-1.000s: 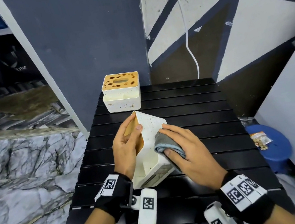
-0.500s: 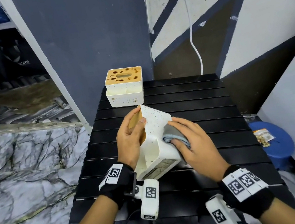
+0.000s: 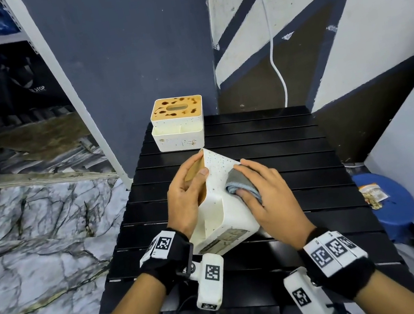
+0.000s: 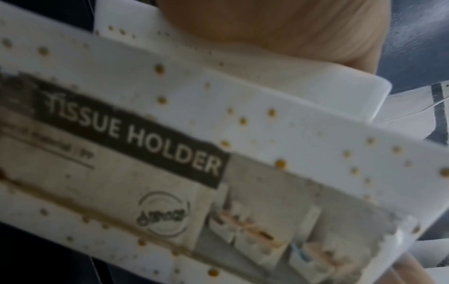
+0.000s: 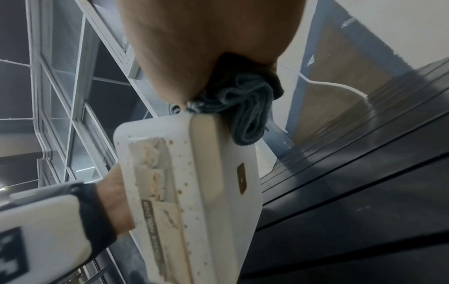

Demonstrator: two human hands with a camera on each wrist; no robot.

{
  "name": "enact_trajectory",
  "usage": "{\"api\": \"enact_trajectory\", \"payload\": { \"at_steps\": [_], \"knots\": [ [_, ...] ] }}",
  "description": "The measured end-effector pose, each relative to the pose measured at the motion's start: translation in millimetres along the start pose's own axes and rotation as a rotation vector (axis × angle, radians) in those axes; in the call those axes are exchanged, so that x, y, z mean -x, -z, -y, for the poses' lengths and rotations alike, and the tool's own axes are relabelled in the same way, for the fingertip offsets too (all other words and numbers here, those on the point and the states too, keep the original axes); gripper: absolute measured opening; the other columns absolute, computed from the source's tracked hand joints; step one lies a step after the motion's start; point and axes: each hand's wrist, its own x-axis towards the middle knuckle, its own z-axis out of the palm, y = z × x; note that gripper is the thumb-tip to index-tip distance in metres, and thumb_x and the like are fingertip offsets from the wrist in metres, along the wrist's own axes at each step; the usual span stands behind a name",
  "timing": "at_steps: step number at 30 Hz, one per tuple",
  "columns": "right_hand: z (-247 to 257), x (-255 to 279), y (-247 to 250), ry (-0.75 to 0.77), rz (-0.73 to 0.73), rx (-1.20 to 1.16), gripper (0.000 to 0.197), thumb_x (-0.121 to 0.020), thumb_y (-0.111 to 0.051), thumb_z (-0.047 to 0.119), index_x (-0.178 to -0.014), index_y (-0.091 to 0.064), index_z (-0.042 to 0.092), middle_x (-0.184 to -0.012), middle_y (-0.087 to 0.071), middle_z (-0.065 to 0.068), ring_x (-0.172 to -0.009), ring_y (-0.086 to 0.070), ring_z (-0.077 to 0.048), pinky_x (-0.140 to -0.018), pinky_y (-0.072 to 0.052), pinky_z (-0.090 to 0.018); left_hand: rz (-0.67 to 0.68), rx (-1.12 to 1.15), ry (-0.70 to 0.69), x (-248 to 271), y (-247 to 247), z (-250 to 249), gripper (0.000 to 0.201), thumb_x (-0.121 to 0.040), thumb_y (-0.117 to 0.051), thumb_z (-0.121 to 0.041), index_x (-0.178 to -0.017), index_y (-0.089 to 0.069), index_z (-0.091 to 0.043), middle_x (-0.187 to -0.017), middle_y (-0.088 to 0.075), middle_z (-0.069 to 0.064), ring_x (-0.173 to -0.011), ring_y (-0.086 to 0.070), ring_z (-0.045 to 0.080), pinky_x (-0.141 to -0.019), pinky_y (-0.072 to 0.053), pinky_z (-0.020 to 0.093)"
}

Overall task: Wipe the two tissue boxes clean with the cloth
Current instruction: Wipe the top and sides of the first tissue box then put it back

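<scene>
1. While my left hand [image 3: 184, 202] grips the near tissue box [image 3: 220, 209] by its lid end, thumb on the speckled white wall and fingers curled over the tan lid, I keep the box tipped on its side above the black slatted desk [image 3: 282, 149].
2. My right hand [image 3: 268, 196] lies with fairly straight fingers on the folded grey-blue cloth [image 3: 243, 186], pressing it against the upturned wall of that box; the right wrist view shows the cloth [image 5: 245, 111] bunched between my palm and the box edge.
3. I judge the step to be wiping the first box, one wall in hand, with the task well short of done.
4. Brown specks dot the label face in the left wrist view, around the torn "TISSUE HOLDER" sticker [image 4: 136, 134], so I think the next move calls for turning the box to bring that face under the cloth.
5. At the far left corner of the desk stands the second tissue box [image 3: 177, 123], upright, its lid blotched with dark brown stains and apparently not yet wiped.
6. Hidden from me: the wall under the cloth, the box's underside, and my left fingertips behind the lid; both wrist views are blurred, so fine dirt is hard to judge.
</scene>
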Motion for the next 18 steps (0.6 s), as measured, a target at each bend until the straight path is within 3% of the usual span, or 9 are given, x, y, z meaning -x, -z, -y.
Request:
{"api": "enact_trajectory", "payload": {
  "at_steps": [4,8,13,16,18],
  "knots": [
    [4,21,-1,-0.016,-0.037,-0.043,0.051,-0.094,-0.038,0.05,-0.14,-0.044,0.027,-0.145,-0.038,0.014,-0.123,-0.037,-0.004,-0.107,-0.036,-0.036,0.0,-0.013,-0.009,0,2,1,0.048,-0.08,-0.067,-0.046,-0.126,-0.068,-0.03,-0.117,-0.074,-0.001,-0.113,-0.066,0.031,-0.106,-0.047,0.057],
    [21,28,2,0.092,-0.012,0.017,0.05,-0.096,-0.039,0.048,-0.139,-0.045,0.025,-0.144,-0.04,0.011,-0.124,-0.038,-0.008,-0.105,-0.032,-0.029,0.009,-0.015,-0.023,0,1,2,0.046,-0.085,-0.065,-0.044,-0.128,-0.067,-0.028,-0.118,-0.074,0.0,-0.115,-0.064,0.035,-0.106,-0.047,0.058],
    [23,4,4,0.111,0.03,0.015,0.048,-0.093,-0.043,0.048,-0.136,-0.044,0.026,-0.139,-0.046,0.01,-0.117,-0.042,-0.009,-0.099,-0.038,-0.031,-0.03,-0.005,-0.047,-1,4,4,0.04,-0.093,-0.058,-0.036,-0.129,-0.066,-0.021,-0.125,-0.071,-0.002,-0.119,-0.065,0.02,-0.106,-0.049,0.051],
    [17,-2,4,0.054,0.004,-0.051,0.044,-0.091,-0.045,0.047,-0.131,-0.044,0.028,-0.138,-0.046,0.012,-0.116,-0.041,-0.006,-0.101,-0.039,-0.035,-0.025,-0.023,-0.046,-1,3,5,0.035,-0.094,-0.057,-0.035,-0.126,-0.068,-0.025,-0.116,-0.073,-0.003,-0.108,-0.064,0.019,-0.1,-0.049,0.055],
    [19,3,4,0.072,0.011,-0.024,0.045,-0.092,-0.044,0.047,-0.131,-0.046,0.027,-0.139,-0.044,0.013,-0.119,-0.04,-0.005,-0.102,-0.038,-0.033,-0.03,-0.025,-0.055,-2,3,6,0.033,-0.094,-0.058,-0.036,-0.125,-0.068,-0.028,-0.108,-0.074,-0.003,-0.098,-0.061,0.023,-0.093,-0.05,0.052]
  ]
}}
